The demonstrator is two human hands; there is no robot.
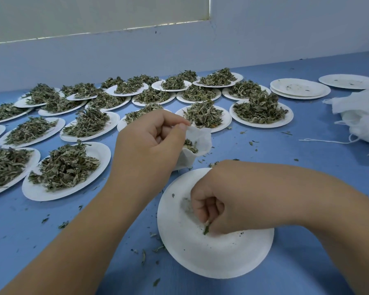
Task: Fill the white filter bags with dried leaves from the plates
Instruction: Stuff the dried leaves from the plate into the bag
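Observation:
My left hand (149,141) pinches the rim of a white filter bag (197,143) and holds it open above the blue table; dried leaves (191,145) show inside the bag. Just in front of it lies a nearly bare white paper plate (211,256) with only crumbs on it. My right hand (217,211) is curled over this plate and pinches a small bit of dried leaf (206,229) between its fingertips. Several plates heaped with dried leaves (66,167) cover the table to the left and behind.
A heap of white filter bags with strings (362,122) lies at the right edge. Stacked bare plates (299,88) and one more plate (349,81) sit at the back right. Loose leaf bits litter the blue table (307,150). A pale wall rises behind.

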